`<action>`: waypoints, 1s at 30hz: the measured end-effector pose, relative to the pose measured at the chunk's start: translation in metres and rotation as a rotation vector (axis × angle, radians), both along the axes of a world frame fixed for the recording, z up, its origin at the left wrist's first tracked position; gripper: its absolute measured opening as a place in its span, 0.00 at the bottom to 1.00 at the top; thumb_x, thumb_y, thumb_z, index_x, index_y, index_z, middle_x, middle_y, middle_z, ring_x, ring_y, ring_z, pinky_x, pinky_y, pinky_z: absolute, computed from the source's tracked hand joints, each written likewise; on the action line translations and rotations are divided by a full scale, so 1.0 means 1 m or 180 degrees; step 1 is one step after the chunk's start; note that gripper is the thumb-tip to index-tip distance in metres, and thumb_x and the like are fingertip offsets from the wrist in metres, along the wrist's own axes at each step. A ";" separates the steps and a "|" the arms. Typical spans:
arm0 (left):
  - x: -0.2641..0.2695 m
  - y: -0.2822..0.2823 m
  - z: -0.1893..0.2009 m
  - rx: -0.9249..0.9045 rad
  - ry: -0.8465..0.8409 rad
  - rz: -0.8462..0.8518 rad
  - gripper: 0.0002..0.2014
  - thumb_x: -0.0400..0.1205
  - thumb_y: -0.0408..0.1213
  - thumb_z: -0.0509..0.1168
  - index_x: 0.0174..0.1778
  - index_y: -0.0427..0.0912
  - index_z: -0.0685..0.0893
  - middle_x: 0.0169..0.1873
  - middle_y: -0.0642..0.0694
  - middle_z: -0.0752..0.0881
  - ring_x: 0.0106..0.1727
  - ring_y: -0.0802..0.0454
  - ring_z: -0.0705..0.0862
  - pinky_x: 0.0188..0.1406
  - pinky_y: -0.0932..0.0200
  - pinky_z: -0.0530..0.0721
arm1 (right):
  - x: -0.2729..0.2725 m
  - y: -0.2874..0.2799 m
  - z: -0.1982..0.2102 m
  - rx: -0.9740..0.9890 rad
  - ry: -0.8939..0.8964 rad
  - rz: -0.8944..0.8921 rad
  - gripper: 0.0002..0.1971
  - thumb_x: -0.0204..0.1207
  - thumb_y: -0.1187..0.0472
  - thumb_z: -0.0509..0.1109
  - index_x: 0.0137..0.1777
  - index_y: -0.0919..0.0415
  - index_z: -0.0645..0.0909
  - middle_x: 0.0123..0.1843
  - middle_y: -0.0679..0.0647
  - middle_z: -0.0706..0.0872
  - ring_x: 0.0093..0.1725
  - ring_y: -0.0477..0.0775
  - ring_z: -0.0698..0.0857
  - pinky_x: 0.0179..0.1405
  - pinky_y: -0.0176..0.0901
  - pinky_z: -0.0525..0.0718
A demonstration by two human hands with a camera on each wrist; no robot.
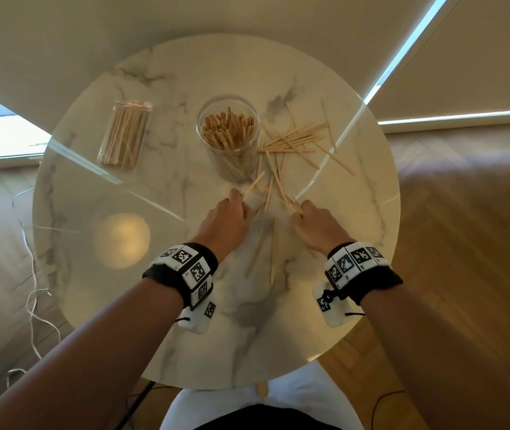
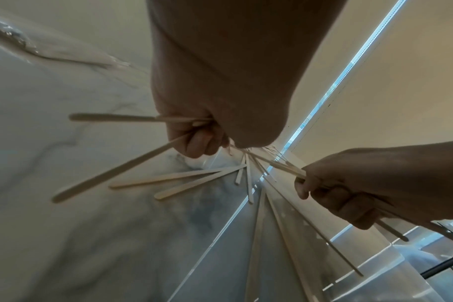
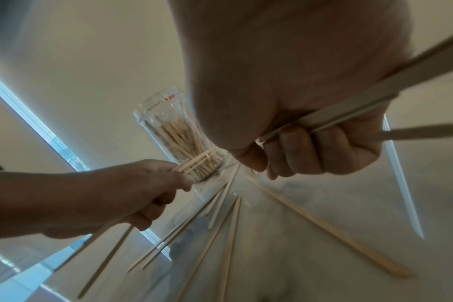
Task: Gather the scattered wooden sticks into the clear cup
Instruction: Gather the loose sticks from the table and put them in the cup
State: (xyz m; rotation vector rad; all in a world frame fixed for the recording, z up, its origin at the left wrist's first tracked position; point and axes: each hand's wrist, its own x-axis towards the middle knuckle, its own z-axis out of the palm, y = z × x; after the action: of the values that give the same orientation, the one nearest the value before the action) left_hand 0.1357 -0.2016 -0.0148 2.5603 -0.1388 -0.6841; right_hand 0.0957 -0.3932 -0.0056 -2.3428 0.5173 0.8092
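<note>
The clear cup point(image 1: 228, 135) stands mid-table, packed with wooden sticks, and shows in the right wrist view as cup point(image 3: 178, 139). Scattered sticks point(image 1: 297, 139) lie in a heap just right of it. More loose sticks point(image 1: 274, 243) lie between my hands, seen up close as sticks point(image 2: 173, 176). My left hand point(image 1: 238, 201) grips a small bundle of sticks point(image 2: 117, 118) just in front of the cup. My right hand point(image 1: 298, 211) grips another bundle point(image 3: 414, 67), fingers curled round it. Both hands hover low over the round marble table point(image 1: 123, 243).
A second clear cup point(image 1: 125, 135) full of sticks stands at the table's back left. A white cable point(image 1: 32, 274) trails on the floor left of the table. Wooden floor point(image 1: 464, 243) lies to the right. My lap is below the near table edge.
</note>
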 end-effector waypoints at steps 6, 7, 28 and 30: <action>0.002 -0.018 -0.006 0.0048 0.0239 0.0120 0.32 0.81 0.62 0.70 0.67 0.38 0.73 0.65 0.36 0.84 0.64 0.32 0.84 0.58 0.44 0.81 | 0.000 -0.016 0.003 0.0076 -0.0101 -0.0193 0.14 0.84 0.50 0.58 0.52 0.60 0.76 0.52 0.63 0.84 0.48 0.65 0.83 0.46 0.52 0.78; 0.002 -0.020 -0.007 0.0042 0.0236 0.0159 0.32 0.80 0.61 0.71 0.67 0.38 0.74 0.63 0.37 0.85 0.63 0.32 0.85 0.57 0.44 0.81 | 0.003 -0.020 0.005 0.0059 -0.0108 -0.0198 0.13 0.84 0.50 0.58 0.52 0.60 0.76 0.52 0.63 0.84 0.47 0.64 0.83 0.45 0.52 0.77; -0.004 -0.004 -0.005 0.0926 0.0064 -0.0415 0.19 0.88 0.52 0.56 0.61 0.39 0.76 0.57 0.37 0.85 0.57 0.31 0.86 0.46 0.45 0.79 | 0.084 0.013 -0.007 0.0099 -0.0337 0.0060 0.10 0.76 0.58 0.72 0.48 0.65 0.82 0.50 0.62 0.85 0.43 0.62 0.86 0.32 0.42 0.75; -0.007 0.001 -0.004 0.0882 0.0033 -0.0513 0.17 0.89 0.52 0.54 0.58 0.41 0.74 0.56 0.39 0.85 0.55 0.32 0.86 0.43 0.47 0.76 | 0.083 0.010 -0.007 0.0235 -0.0335 0.0031 0.10 0.77 0.55 0.70 0.45 0.64 0.81 0.48 0.61 0.85 0.37 0.57 0.84 0.28 0.39 0.73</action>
State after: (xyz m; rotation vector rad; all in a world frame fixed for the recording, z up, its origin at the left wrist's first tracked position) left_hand 0.1287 -0.2003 -0.0190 2.8322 -0.2661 -0.8273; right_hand 0.1792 -0.3830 -0.0121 -2.3069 0.4247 0.6932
